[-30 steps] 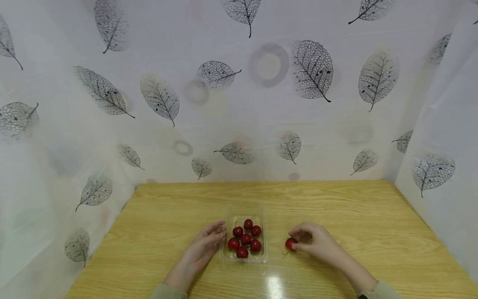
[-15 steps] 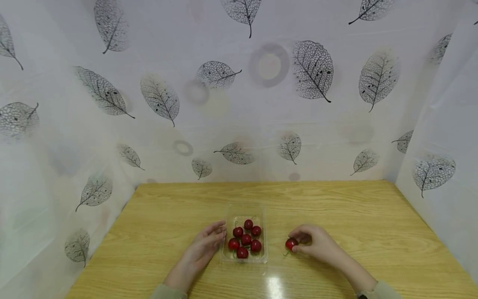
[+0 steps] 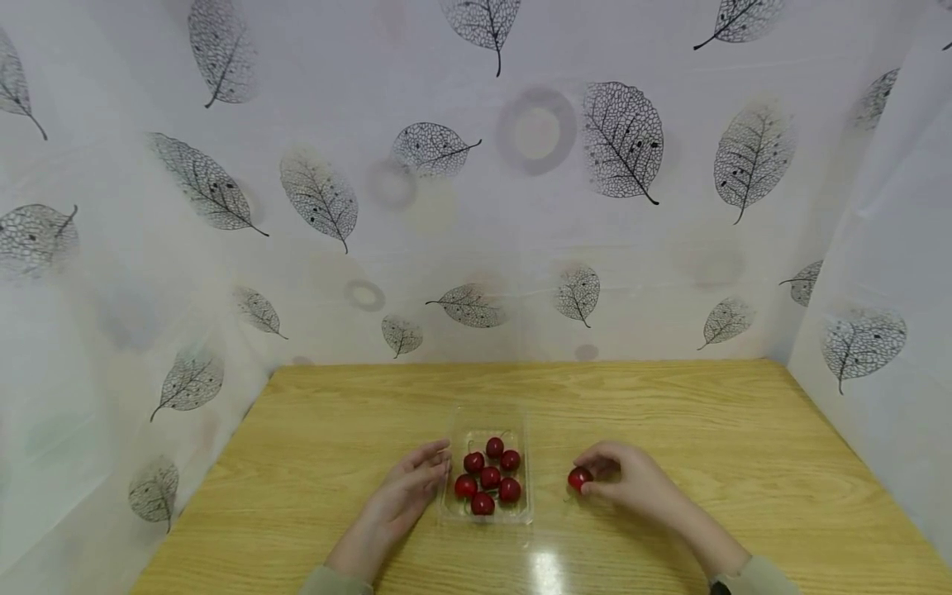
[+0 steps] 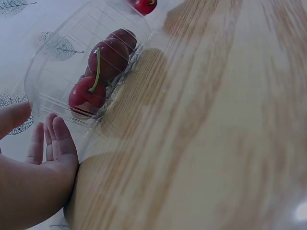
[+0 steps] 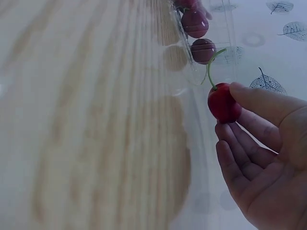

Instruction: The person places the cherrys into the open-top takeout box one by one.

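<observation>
My right hand [image 3: 632, 483] pinches a dark red cherry [image 5: 224, 103] between thumb and fingers. Its green stem points up in the right wrist view, and the other fingers are loosely bent. To the left stands a clear plastic container [image 3: 530, 496] with several red cherries [image 3: 489, 477] inside. My left hand [image 3: 405, 487] is beside the container's left wall, fingers extended and holding nothing. In the left wrist view its fingertips [image 4: 58, 122] are at the container's corner; whether they touch it I cannot tell.
Both hands and the container are over a light wooden table [image 3: 357, 397]. Behind and at the sides hang pale sheets [image 3: 476, 231] printed with dark leaves. Light glares off the table [image 3: 546, 570] near the front.
The cherry in my right hand has shifted very slightly, and its stem has turned a little. My left hand, the container and its cherries stay in place.
</observation>
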`<state>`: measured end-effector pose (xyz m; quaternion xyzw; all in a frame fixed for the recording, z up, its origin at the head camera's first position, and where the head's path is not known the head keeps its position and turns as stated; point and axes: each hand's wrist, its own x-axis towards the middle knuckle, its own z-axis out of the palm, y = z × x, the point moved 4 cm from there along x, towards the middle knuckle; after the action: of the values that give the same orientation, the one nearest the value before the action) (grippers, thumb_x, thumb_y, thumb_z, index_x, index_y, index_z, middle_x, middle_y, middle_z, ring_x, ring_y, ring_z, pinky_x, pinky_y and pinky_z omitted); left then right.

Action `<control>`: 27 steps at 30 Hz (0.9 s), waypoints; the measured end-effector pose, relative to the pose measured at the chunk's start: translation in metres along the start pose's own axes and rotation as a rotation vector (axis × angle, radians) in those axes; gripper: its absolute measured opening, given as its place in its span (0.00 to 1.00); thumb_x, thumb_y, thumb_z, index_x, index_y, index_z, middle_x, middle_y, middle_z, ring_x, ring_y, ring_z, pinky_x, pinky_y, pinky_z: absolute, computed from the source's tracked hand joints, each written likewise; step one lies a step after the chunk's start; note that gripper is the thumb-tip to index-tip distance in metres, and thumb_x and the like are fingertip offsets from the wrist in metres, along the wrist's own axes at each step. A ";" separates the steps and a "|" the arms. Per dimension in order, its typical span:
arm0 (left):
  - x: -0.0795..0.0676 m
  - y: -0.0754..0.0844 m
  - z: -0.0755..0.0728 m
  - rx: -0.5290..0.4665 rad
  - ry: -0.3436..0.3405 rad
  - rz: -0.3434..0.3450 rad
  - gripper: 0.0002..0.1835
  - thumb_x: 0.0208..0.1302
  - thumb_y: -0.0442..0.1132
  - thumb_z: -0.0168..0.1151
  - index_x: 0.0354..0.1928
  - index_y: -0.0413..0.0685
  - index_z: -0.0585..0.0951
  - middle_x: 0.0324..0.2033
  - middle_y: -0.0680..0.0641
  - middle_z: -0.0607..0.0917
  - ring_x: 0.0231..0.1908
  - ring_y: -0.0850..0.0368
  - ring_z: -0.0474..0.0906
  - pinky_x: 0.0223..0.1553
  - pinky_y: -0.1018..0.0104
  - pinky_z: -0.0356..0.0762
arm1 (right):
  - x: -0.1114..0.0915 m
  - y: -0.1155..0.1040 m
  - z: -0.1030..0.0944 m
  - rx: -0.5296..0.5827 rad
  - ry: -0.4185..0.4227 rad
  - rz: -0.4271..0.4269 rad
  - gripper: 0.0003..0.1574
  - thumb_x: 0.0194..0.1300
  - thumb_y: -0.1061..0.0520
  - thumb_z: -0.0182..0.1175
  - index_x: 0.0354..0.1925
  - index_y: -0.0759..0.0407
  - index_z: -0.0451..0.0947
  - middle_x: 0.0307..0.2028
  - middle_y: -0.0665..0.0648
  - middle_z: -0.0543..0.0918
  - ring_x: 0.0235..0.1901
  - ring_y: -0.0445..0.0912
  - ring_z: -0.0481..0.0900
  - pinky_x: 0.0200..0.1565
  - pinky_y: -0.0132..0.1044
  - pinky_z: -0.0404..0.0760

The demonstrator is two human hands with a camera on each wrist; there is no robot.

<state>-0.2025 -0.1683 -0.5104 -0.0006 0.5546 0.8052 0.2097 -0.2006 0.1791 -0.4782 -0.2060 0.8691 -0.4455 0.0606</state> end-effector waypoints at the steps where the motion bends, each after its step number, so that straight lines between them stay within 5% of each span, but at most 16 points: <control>1: 0.000 0.000 0.000 -0.001 0.001 -0.001 0.23 0.76 0.28 0.57 0.70 0.43 0.72 0.52 0.56 0.78 0.53 0.67 0.78 0.60 0.74 0.76 | 0.001 -0.002 -0.001 -0.005 0.000 -0.006 0.20 0.60 0.58 0.77 0.50 0.62 0.86 0.42 0.52 0.89 0.41 0.37 0.84 0.46 0.32 0.86; 21: 0.000 -0.001 0.000 0.006 0.014 -0.008 0.28 0.76 0.28 0.55 0.75 0.36 0.65 0.53 0.56 0.77 0.53 0.67 0.78 0.60 0.74 0.76 | 0.028 -0.025 -0.009 -0.074 0.048 -0.033 0.20 0.62 0.55 0.76 0.51 0.58 0.87 0.44 0.53 0.91 0.43 0.42 0.87 0.51 0.36 0.86; 27: 0.002 -0.002 -0.001 0.007 0.008 -0.015 0.28 0.77 0.29 0.55 0.76 0.36 0.65 0.54 0.56 0.77 0.53 0.67 0.78 0.60 0.74 0.76 | 0.039 -0.039 -0.006 -0.093 0.054 -0.096 0.20 0.64 0.55 0.76 0.52 0.59 0.87 0.46 0.56 0.91 0.43 0.46 0.89 0.51 0.44 0.88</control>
<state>-0.2038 -0.1681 -0.5127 -0.0071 0.5584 0.8015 0.2136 -0.2262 0.1469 -0.4400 -0.2381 0.8793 -0.4125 0.0061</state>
